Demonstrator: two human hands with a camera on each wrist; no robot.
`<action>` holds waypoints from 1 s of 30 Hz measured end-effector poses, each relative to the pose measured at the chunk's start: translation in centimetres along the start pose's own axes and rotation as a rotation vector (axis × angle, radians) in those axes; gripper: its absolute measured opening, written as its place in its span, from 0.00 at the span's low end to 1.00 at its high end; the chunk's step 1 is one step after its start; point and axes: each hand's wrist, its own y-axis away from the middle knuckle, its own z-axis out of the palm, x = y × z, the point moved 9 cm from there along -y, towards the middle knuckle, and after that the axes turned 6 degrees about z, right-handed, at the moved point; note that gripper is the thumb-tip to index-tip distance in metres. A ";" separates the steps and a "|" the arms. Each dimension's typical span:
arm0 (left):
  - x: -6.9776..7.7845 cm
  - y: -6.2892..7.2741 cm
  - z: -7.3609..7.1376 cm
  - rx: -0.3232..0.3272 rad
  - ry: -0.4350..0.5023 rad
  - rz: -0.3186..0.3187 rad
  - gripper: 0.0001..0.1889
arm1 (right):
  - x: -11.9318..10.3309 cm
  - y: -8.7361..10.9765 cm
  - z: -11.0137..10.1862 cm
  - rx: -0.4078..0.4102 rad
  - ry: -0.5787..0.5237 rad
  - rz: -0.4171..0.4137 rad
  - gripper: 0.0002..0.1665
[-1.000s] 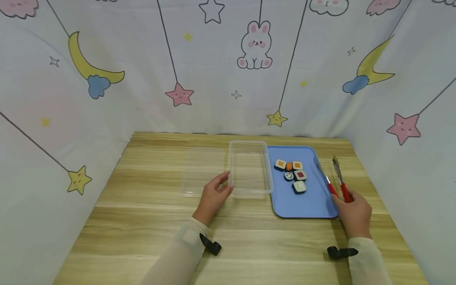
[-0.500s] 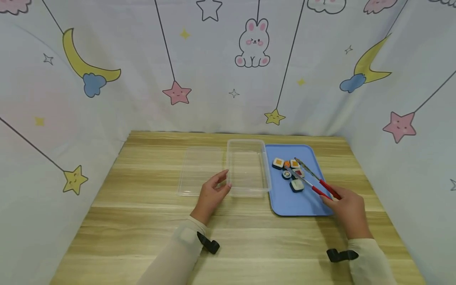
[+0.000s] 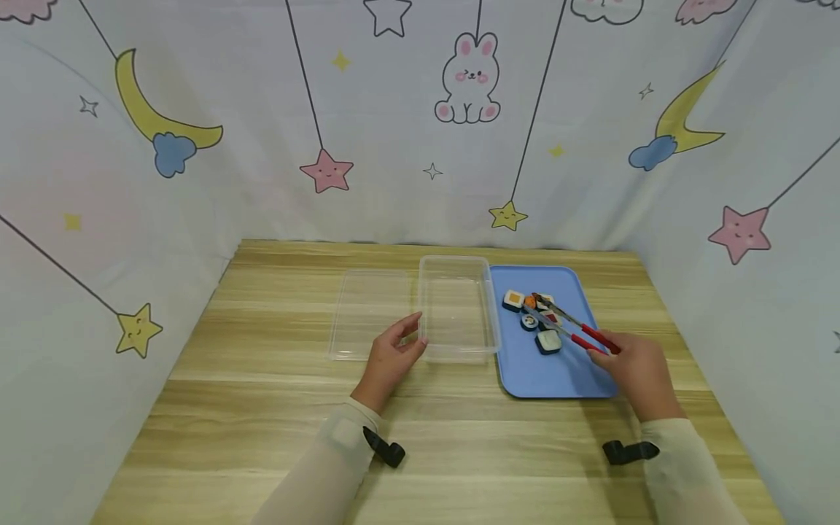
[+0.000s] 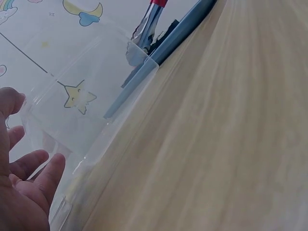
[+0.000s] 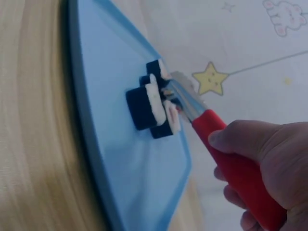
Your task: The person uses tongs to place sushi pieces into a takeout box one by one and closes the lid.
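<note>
My right hand [image 3: 639, 372] grips metal tongs [image 3: 586, 344] by their red handles. The tongs' two arms are spread, with their tips among the toy sushi on the blue tray [image 3: 545, 383]. Around them sit an orange-topped sushi piece [image 3: 513, 300], a small round roll [image 3: 529, 321] and a white-topped piece [image 3: 547, 342]; the tongs partly cover others. In the right wrist view, a tong arm reaches over the clustered sushi [image 5: 144, 108]. My left hand [image 3: 389, 361] has its fingertips at the left wall of a clear plastic container [image 3: 459, 353], fingers loosely bent.
A clear flat lid [image 3: 367, 292] lies on the wooden table [image 3: 275, 408] to the container's left. The tray stands right up against the container's right side. A patterned white cloth [image 3: 394, 102] hangs behind the table and along both sides.
My right hand has brought the tongs leftward from the tray's right edge to over the sushi, and the tips have lowered among the pieces. My left hand stays at the container.
</note>
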 end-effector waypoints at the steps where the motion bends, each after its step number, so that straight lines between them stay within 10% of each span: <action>1: 0.0 0.0 0.0 -0.001 0.000 -0.003 0.24 | -0.2 -0.1 -0.2 0.001 0.006 -0.009 0.27; 30: -0.7 0.0 -0.1 0.005 0.008 -0.021 0.25 | -1.5 0.1 -2.5 0.057 -0.080 0.011 0.24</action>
